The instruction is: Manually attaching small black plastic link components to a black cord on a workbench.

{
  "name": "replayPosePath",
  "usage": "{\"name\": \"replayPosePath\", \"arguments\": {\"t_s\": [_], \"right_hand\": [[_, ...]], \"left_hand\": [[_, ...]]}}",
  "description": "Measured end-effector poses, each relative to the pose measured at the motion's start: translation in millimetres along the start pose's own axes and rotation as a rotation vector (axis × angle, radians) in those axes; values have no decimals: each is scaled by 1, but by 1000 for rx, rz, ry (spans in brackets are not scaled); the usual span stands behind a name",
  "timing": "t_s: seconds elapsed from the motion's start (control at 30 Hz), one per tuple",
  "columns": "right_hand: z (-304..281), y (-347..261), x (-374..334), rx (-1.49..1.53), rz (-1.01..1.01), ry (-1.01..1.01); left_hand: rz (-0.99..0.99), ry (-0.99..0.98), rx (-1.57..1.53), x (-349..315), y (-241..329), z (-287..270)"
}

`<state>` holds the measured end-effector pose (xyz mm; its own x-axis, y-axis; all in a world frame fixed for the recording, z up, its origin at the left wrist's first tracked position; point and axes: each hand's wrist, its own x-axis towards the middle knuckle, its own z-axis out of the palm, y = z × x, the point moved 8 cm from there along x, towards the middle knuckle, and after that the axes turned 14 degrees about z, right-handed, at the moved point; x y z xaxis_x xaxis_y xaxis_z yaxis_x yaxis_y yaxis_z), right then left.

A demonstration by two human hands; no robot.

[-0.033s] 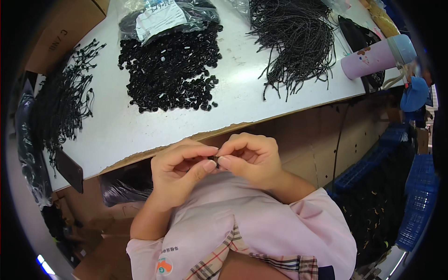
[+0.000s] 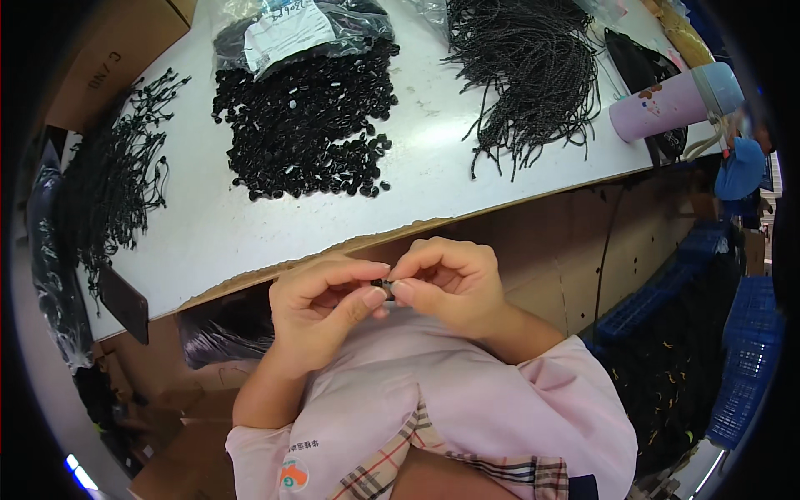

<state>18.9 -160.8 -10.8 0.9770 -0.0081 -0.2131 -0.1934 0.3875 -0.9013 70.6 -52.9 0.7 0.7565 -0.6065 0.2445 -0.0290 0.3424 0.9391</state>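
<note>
In front of my chest, just off the table's near edge, my left hand and my right hand meet fingertip to fingertip. Both are closed in a pinch, thumb against index finger. Between them sits a small black piece, mostly covered by the fingertips, so its exact shape is hard to make out. Beyond the hands, a heap of small shiny black plastic pieces is spread on the white table. A bundle of black braided cords lies at the far right, its loose ends toward me.
Thin black cords with small knobs lie at the left, near a dark phone at the table's edge. A clear bag with a label touches the heap. A lilac bottle lies at the right. Blue crates stand lower right.
</note>
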Motion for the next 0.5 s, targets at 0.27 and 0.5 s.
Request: {"name": "replayPosePath", "arguments": {"t_s": [0.27, 0.5], "right_hand": [[0, -11, -2, -289, -71, 5], [3, -9, 1, -195, -21, -53]], "left_hand": [[217, -143, 317, 0, 17, 5], [381, -211, 405, 3, 27, 13]]}}
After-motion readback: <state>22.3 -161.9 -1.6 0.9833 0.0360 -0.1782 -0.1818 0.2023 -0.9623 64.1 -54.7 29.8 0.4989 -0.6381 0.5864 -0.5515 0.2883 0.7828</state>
